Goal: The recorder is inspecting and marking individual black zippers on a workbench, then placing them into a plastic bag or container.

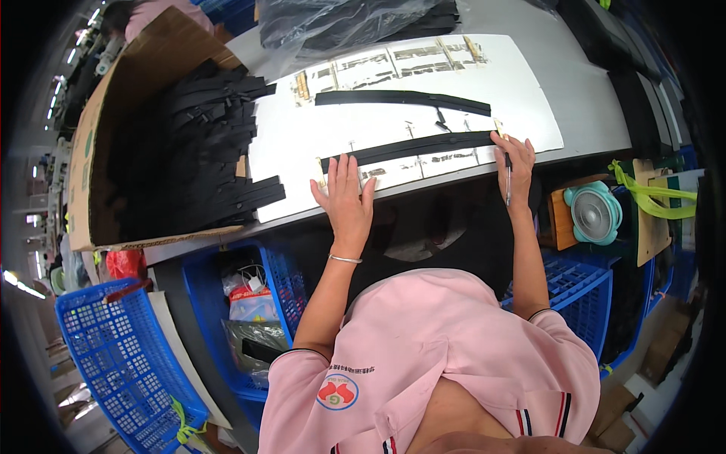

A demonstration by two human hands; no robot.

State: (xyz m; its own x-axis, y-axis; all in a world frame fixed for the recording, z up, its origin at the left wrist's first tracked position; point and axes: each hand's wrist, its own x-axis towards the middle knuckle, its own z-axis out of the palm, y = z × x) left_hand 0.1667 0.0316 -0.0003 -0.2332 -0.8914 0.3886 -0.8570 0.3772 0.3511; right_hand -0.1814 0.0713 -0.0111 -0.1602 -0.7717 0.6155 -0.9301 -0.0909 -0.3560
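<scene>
A long black zipper [416, 147] lies along the near edge of a white board [529, 98] with marked lines and brown tape on it. My left hand [348, 193] rests flat at the zipper's left end, fingers stretched over it and the thumb apart. At the other end, my right hand [516, 166] touches the zipper with its fingertips. A slim pen [508, 181] is tucked in that hand, pointing back toward me. Farther up the board lies a second black zipper [401, 98], its puller [441, 119] hanging toward me.
On the left, an open cardboard box [94, 174] holds a heap of black zippers [181, 151]. Clear plastic [340, 26] covers black material at the back. Blue baskets [113, 333] stand below the table at the left and right. A small green fan [596, 212] is at the right.
</scene>
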